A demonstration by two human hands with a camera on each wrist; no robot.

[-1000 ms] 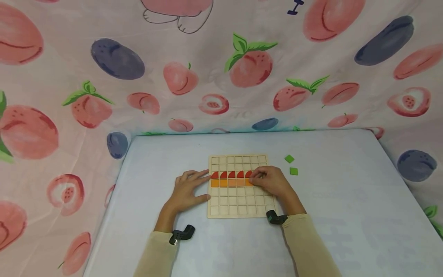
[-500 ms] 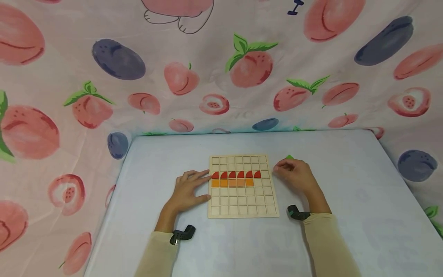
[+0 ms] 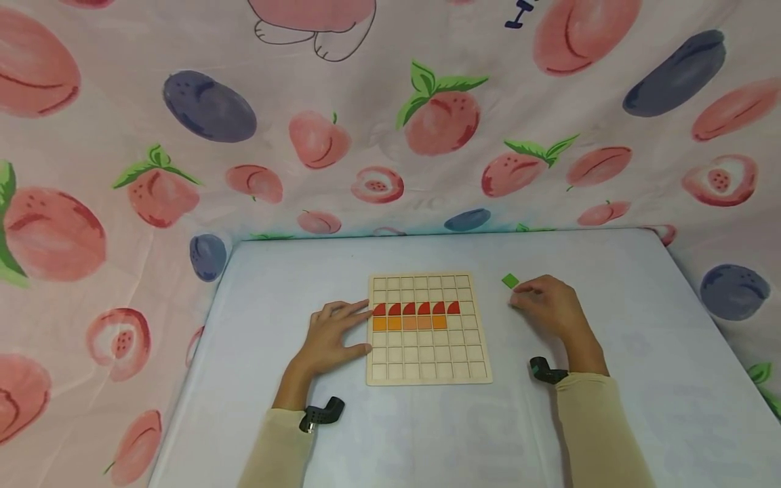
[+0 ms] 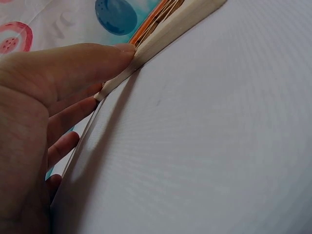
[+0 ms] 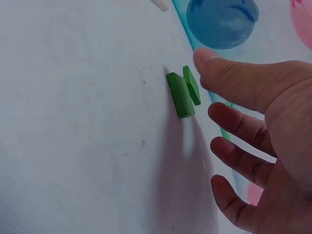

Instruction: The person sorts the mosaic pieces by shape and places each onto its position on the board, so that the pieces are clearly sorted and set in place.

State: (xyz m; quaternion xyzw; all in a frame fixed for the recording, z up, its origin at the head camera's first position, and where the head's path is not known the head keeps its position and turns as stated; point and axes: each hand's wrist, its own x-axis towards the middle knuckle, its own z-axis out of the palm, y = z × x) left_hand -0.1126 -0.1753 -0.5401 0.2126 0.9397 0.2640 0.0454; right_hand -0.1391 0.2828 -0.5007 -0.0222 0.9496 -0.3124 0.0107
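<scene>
My left hand [image 3: 326, 339] rests with spread fingers along the left edge of a square wooden grid board [image 3: 421, 354]; the left wrist view has the thumb [image 4: 112, 58] right at the board's edge. One row of the board holds several red quarter-circle pieces [image 3: 409, 309]. Directly below them runs a row of orange and light-orange squares [image 3: 387, 323]. To the right of the board, my right hand [image 3: 552, 305] hovers beside two green square tiles, its fingers loosely bent. The nearer tile [image 5: 181, 95] is hidden beneath the hand in the head view; the farther tile [image 3: 510, 280] shows past the fingertips.
The board and tiles lie on a white-covered table [image 3: 293, 271]. A fruit-print cloth [image 3: 378, 88] hangs behind it and down the sides. Black cameras are strapped to the left wrist [image 3: 323, 411] and right wrist [image 3: 546, 371].
My right hand has left the board and moved right to the green tiles, uncovering a red piece at the row's right end. The left hand has stayed at the board's edge.
</scene>
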